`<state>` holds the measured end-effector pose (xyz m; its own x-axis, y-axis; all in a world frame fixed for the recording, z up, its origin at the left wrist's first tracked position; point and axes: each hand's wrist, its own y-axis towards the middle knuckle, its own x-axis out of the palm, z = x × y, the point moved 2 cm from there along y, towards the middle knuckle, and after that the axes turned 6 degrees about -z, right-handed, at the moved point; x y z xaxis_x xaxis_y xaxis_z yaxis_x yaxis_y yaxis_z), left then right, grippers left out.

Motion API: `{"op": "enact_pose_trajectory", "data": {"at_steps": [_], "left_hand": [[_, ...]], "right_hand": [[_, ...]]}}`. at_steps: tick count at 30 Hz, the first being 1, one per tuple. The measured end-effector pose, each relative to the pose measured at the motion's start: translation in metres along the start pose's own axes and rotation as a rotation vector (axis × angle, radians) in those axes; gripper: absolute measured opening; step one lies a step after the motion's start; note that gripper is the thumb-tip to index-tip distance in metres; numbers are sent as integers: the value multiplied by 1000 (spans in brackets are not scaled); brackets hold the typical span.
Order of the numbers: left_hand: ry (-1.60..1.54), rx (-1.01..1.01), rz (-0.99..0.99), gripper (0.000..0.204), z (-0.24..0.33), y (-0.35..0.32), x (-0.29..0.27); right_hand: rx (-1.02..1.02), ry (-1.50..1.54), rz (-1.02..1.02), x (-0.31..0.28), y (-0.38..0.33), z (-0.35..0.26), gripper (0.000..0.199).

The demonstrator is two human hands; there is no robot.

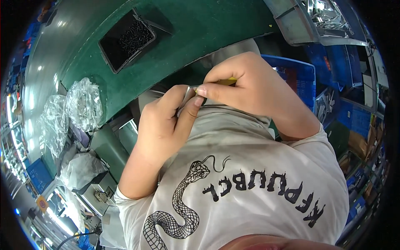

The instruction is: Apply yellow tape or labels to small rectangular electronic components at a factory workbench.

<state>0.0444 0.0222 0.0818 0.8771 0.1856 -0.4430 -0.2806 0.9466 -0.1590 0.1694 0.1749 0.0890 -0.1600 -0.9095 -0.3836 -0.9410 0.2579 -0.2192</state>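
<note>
In front of my chest, just past the green table's near edge, my two hands meet fingertip to fingertip. My left hand (163,118) is closed, its thumb and forefinger pinching a small, shiny metal strip (187,91). From the other side, my right hand (248,85) pinches at the same spot, thumb and forefinger together. Something yellow (228,81) shows under its curled fingers; its shape is mostly hidden, so I cannot tell its kind. The fingers cover most of the metal piece.
A black bin (108,53) of small black parts stands on the green table (200,25). Clear plastic bags (84,104) lie at the left. A grey bin (291,27) with shiny metal parts stands at the upper right, above a blue crate (310,73).
</note>
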Motion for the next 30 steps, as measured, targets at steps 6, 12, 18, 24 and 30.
{"op": "enact_pose_trajectory", "data": {"at_steps": [6, 12, 18, 24, 30], "left_hand": [[202, 126, -14, 23, -1, 0, 6], [-387, -158, 132, 39, -10, 1, 7], [-301, -88, 170, 31, -25, 4, -1], [-10, -26, 187, 36, -24, 4, 2], [85, 216, 287, 34, -36, 7, 3]], "right_hand": [[55, 4, -24, 4, 4, 4, 23], [-252, -42, 151, 13, 2, 10, 48], [-530, -271, 253, 16, 0, 14, 43], [-600, -403, 257, 17, 2, 9, 33], [-570, -426, 267, 19, 4, 5, 30]]}}
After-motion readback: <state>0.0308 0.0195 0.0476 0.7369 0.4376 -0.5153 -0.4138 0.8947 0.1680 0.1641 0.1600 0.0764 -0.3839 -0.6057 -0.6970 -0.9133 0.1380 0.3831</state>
